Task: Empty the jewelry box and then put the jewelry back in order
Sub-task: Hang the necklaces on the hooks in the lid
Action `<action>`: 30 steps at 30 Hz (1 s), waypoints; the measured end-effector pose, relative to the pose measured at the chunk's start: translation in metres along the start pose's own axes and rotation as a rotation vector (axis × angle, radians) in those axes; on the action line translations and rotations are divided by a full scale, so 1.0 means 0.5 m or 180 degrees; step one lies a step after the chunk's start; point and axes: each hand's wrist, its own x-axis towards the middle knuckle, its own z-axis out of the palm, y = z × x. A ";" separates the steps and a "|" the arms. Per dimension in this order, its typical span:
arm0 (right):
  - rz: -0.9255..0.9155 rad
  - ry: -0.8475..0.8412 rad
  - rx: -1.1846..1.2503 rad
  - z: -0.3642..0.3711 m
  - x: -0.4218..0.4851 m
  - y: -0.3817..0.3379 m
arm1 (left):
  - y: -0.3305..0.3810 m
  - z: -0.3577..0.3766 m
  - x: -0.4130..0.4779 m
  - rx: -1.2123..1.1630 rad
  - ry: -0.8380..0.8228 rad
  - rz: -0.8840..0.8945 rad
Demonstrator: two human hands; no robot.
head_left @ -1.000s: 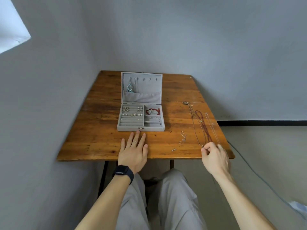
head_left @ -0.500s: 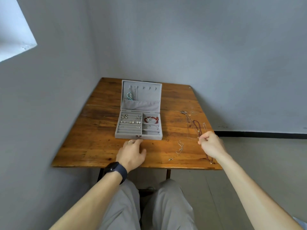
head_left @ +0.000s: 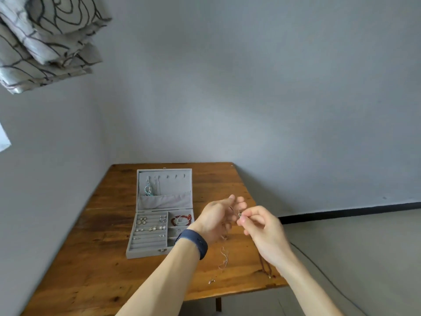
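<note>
Left hand (head_left: pixel 216 216) has come off the bench (head_left: pixel 95 258) in front of the jewelry box (head_left: pixel 149 250) and is now raised next to the right hand (head_left: pixel 264 229), both over the bench just right of the box.

Right grip: thumb and forefinger pinched on a small silvery fitting (head_left: pixel 239 214) at the end of the cord necklace (head_left: pixel 266 266). Its brown-red tail trails to the near-right bench edge.

Left grip: fingers loosely spread at the fitting. A thin dark strand runs past them, but we cannot tell whether they hold it.

Box is open: teal pendant (head_left: pixel 148 190) on one lid hook, other hooks bare, earrings (head_left: pixel 150 228) in the rolls, red bracelet (head_left: pixel 181 220) in the right compartment. Silver chain (head_left: pixel 224 258) and a small silver piece (head_left: pixel 211 281) lie loose on the bench.

We read this as the necklace step, probably heading back to a lid hook. Emptying vs refilling isn't certain. Next move needs the cord kept untangled, its loop carried to a bare hook, and the tail tucked into the lid pocket.

No readable brand, label or writing anywhere, watch (head_left: pixel 196 244) included.
</note>
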 end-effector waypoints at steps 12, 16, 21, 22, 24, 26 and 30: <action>0.0608 0.0035 0.0432 0.054 -0.121 0.130 | 0.086 -0.221 -0.052 0.0517 0.1104 0.0455; 0.0694 -0.0070 0.0283 0.083 -0.107 0.149 | 0.086 -0.321 -0.102 0.1436 0.1732 0.0534; 0.0688 -0.0332 0.0059 0.124 -0.062 0.159 | 0.089 -0.411 -0.170 0.1351 0.1957 0.0375; 0.0667 -0.0343 -0.0016 0.135 -0.047 0.158 | 0.087 -0.421 -0.179 0.1431 0.2019 0.0382; 0.0589 -0.0347 -0.0217 0.161 -0.008 0.151 | 0.085 -0.442 -0.195 0.1580 0.2125 0.0469; 0.0430 -0.0374 -0.0475 0.188 0.040 0.139 | 0.090 -0.463 -0.207 0.1643 0.2248 0.0742; -0.0169 -0.0318 -0.1089 0.254 0.165 0.099 | 0.118 -0.495 -0.211 0.1655 0.2747 0.1500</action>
